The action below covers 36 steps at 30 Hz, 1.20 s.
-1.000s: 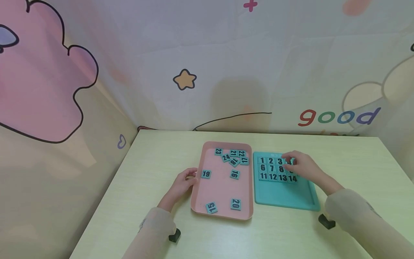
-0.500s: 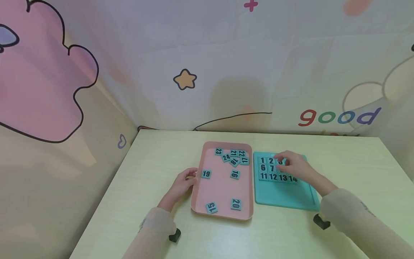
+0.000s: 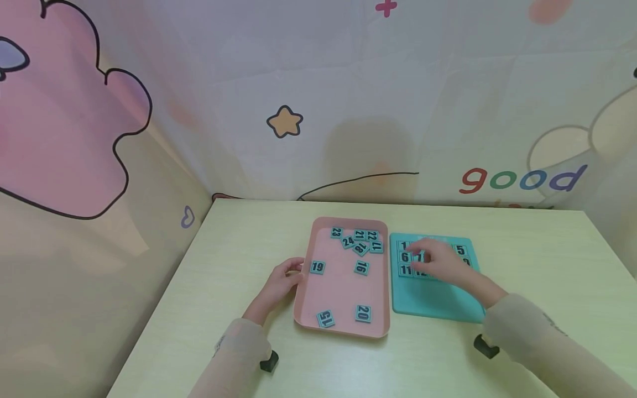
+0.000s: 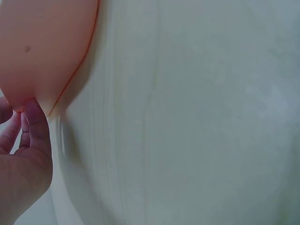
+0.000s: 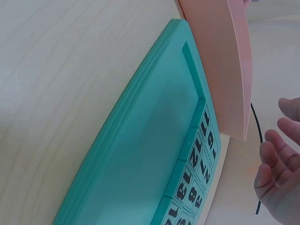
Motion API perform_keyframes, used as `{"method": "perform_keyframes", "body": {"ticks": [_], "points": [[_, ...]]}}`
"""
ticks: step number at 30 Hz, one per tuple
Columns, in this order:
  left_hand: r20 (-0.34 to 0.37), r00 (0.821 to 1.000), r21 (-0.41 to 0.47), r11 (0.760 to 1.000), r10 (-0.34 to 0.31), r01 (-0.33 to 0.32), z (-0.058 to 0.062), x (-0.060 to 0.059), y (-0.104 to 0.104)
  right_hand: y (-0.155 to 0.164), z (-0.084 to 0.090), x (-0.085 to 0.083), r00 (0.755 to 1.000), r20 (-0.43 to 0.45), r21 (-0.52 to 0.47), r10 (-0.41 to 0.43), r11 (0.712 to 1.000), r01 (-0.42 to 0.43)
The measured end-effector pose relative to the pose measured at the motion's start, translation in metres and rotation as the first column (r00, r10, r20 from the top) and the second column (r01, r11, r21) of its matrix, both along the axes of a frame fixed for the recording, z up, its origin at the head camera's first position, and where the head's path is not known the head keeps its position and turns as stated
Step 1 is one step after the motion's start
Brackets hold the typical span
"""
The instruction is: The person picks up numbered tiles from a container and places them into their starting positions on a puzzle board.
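Note:
My left hand pinches the left rim of a pink tray; in the left wrist view the thumb and fingers close on its edge. Loose number tiles lie in the tray: tile 19, tile 16, tile 15, tile 20 and a cluster at the far end. My right hand is over the teal board, fingers apart and holding nothing. The right wrist view shows it raised above the board. Rows of tiles, such as tile 11, fill the board's far part, partly hidden by this hand.
Both trays stand side by side on a pale wooden table. A printed cloth wall rises behind the table's far edge, with another at the left. Dark blocks sit under the wrists.
My right hand has moved left across the teal board, uncovering tile 5 and covering tiles further left. The left hand and the pink tray have stayed in place.

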<state>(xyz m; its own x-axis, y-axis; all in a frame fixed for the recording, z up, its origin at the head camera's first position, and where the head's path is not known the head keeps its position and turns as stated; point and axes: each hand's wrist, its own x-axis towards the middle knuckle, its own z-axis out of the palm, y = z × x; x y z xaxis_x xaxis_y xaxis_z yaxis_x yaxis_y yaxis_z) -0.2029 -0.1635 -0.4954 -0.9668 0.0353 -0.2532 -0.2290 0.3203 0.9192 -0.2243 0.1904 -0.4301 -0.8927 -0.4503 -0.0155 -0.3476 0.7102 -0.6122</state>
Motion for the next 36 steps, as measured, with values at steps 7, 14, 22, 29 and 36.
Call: {"method": "perform_keyframes", "body": {"ticks": [7, 14, 22, 29, 36], "points": [[0.002, 1.000, -0.008, 1.000, -0.003, 0.003, 0.002, 0.000, 0.001, -0.012, 0.001, 0.005, 1.000, 0.004, 0.011, 0.027, 1.000, -0.027], [0.012, 1.000, -0.005, 1.000, 0.001, -0.001, 0.004, 0.001, 0.002, -0.022, -0.002, 0.009, 0.998, 0.014, -0.011, 0.068, 0.998, -0.068], [0.013, 1.000, -0.002, 1.000, -0.010, 0.010, 0.003, 0.001, 0.001, -0.032, -0.006, 0.016, 0.996, 0.013, -0.033, 0.091, 0.995, -0.090], [0.020, 1.000, 0.018, 1.000, -0.016, 0.016, 0.003, 0.001, 0.000, -0.043, -0.008, 0.022, 0.993, 0.048, -0.002, 0.105, 0.994, -0.105], [0.015, 1.000, 0.017, 1.000, -0.012, 0.012, 0.006, 0.003, 0.001, -0.051, -0.012, 0.027, 0.990, 0.039, -0.008, 0.134, 0.991, -0.134]]}}
